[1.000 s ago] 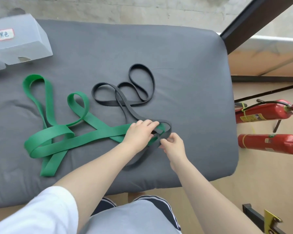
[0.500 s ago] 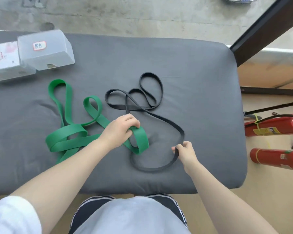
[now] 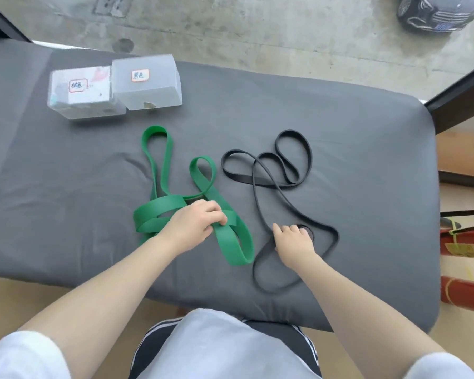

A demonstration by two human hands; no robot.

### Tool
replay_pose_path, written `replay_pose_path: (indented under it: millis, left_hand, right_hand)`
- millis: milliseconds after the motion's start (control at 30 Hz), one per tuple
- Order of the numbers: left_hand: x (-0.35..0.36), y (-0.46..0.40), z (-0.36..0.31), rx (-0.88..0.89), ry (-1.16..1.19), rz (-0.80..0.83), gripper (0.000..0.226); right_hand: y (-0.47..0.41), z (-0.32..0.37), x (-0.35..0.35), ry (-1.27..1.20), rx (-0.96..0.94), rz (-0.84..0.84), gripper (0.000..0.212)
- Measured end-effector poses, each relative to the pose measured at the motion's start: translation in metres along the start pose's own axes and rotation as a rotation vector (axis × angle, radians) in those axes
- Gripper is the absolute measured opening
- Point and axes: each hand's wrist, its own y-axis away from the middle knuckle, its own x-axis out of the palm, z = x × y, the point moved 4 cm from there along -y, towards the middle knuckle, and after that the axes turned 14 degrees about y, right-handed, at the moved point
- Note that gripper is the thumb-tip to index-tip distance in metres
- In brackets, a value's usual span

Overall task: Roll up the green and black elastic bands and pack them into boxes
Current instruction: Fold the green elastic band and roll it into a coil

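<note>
The green band (image 3: 203, 184) lies in loose loops at the centre of the grey padded surface (image 3: 353, 127), the left hand (image 3: 195, 224) with fingers curled round its strands. Just right, the black band (image 3: 282, 170) sprawls; the right hand (image 3: 293, 239) grasps a loop. Two translucent boxes (image 3: 115, 87) sit upper left.

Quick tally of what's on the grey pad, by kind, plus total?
Green band: 1
Black band: 1
Clear boxes: 2
Total: 4
</note>
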Motion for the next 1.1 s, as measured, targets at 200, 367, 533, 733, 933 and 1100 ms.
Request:
replay_pose_path:
  millis: [200,367,533,733,933,1100]
  left_hand:
    - [-0.034,0.017,0.026,0.107,-0.234,0.054,0.033]
    - [-0.068,0.031,0.063,-0.075,-0.497,0.204,0.043]
    - [-0.069,0.063,0.109,-0.506,-0.252,0.55,0.049]
    - [-0.096,0.058,0.118,-0.434,0.145,-0.137,0.02]
    - [-0.08,0.057,0.141,-0.602,0.354,0.172,0.024]
    - [-0.079,0.066,0.148,-0.587,0.266,0.146,0.035]
  right_hand:
    - [0.003,0.017,-0.013,-0.211,0.082,0.157,0.033]
    - [-0.006,0.06,-0.058,-0.582,0.071,-0.07,0.046]
    - [-0.028,0.099,-0.085,-0.68,0.09,-0.106,0.043]
    - [-0.068,0.113,-0.119,-0.812,0.189,-0.242,0.046]
    - [-0.088,0.142,-0.142,-0.548,-0.026,-0.176,0.054]
    - [-0.077,0.142,-0.129,-0.362,-0.065,-0.025,0.036]
